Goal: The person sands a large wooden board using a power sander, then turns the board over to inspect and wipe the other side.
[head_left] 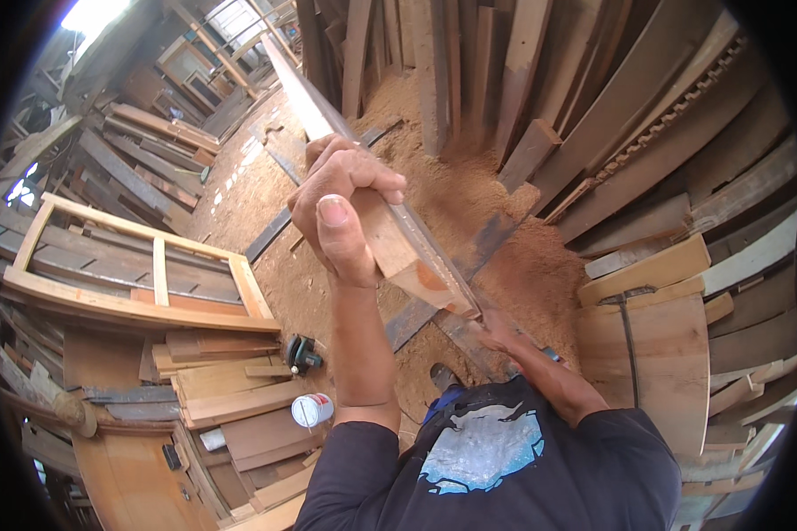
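A long wooden plank [397,245] slants up and away in front of me, its near end pale with an orange-brown patch. My left hand [341,208] is closed over the plank, fingers across its upper face and thumb along the near side. Low at the plank's near end, my right hand [498,333] grips it from the right and below; most of its fingers are hidden behind the wood. The far end of the plank reaches toward the bright back of the workshop.
Sawdust [531,274] covers the floor, with dark metal bars [493,239] across it. Upright boards [522,62] lean at the back and right. A pale wooden frame [161,270] rests on stacked timber at left, near a green power tool [302,353] and a white bucket [313,410].
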The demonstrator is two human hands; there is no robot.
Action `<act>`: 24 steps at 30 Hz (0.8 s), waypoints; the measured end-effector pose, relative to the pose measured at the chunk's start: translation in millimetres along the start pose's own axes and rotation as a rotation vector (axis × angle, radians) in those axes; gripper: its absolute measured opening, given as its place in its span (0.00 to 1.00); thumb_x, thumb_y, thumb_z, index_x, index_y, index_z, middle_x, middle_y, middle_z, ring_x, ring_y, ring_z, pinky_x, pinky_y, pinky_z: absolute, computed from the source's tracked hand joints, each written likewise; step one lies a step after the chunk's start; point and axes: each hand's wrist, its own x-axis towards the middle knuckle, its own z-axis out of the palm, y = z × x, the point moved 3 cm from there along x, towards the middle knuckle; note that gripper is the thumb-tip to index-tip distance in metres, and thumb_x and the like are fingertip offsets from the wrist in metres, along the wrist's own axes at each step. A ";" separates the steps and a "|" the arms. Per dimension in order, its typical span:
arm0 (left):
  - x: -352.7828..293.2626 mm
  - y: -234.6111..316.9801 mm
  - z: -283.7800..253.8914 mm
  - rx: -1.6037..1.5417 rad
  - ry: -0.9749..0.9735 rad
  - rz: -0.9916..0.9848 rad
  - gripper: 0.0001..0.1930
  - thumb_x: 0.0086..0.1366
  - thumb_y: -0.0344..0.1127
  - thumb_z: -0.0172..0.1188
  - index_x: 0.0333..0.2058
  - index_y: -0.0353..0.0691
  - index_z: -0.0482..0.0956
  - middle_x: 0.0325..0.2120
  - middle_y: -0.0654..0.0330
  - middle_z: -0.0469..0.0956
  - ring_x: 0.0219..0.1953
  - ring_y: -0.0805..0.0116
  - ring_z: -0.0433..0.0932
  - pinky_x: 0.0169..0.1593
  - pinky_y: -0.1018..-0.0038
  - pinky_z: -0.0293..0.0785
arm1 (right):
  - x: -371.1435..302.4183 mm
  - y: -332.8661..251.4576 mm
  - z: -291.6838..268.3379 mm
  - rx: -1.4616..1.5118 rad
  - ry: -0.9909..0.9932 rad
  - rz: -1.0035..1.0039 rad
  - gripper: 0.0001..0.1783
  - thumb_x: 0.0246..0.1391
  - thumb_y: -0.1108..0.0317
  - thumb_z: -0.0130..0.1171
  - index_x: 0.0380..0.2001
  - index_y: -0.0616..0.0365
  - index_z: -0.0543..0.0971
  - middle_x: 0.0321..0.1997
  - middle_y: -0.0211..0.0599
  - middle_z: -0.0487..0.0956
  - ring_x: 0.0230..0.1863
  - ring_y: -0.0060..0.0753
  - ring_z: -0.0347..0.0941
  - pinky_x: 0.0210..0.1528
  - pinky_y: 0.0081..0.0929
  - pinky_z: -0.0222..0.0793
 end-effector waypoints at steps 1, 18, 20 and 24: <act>-4.5 -4.1 4.2 -0.015 0.014 -0.014 0.37 0.74 0.62 0.33 0.20 0.42 0.78 0.14 0.65 0.74 0.21 0.69 0.69 0.48 0.65 0.66 | -9.4 27.7 4.3 -0.023 -0.079 0.208 0.39 0.55 0.60 0.61 0.68 0.63 0.66 0.53 0.65 0.80 0.57 0.69 0.76 0.62 0.49 0.71; -1.6 10.6 -6.7 0.013 -0.029 -0.024 0.36 0.71 0.59 0.35 0.21 0.37 0.81 0.15 0.63 0.74 0.25 0.67 0.69 0.47 0.69 0.67 | -7.5 64.4 18.2 -0.308 -0.149 0.272 0.25 0.59 0.56 0.58 0.57 0.53 0.79 0.49 0.60 0.83 0.54 0.64 0.78 0.57 0.52 0.74; -1.1 10.0 -5.2 0.013 -0.038 -0.027 0.36 0.71 0.60 0.35 0.22 0.37 0.81 0.15 0.63 0.75 0.25 0.67 0.69 0.47 0.69 0.67 | -8.2 70.2 17.6 -0.316 -0.150 0.272 0.25 0.59 0.56 0.58 0.57 0.53 0.79 0.50 0.60 0.83 0.54 0.64 0.79 0.57 0.52 0.74; -1.3 8.1 -2.5 0.022 -0.043 -0.020 0.36 0.71 0.59 0.34 0.22 0.36 0.81 0.15 0.62 0.75 0.25 0.67 0.69 0.47 0.69 0.67 | -11.6 60.4 15.0 -0.374 -0.119 0.186 0.25 0.59 0.54 0.58 0.56 0.53 0.80 0.50 0.60 0.83 0.53 0.63 0.79 0.56 0.51 0.75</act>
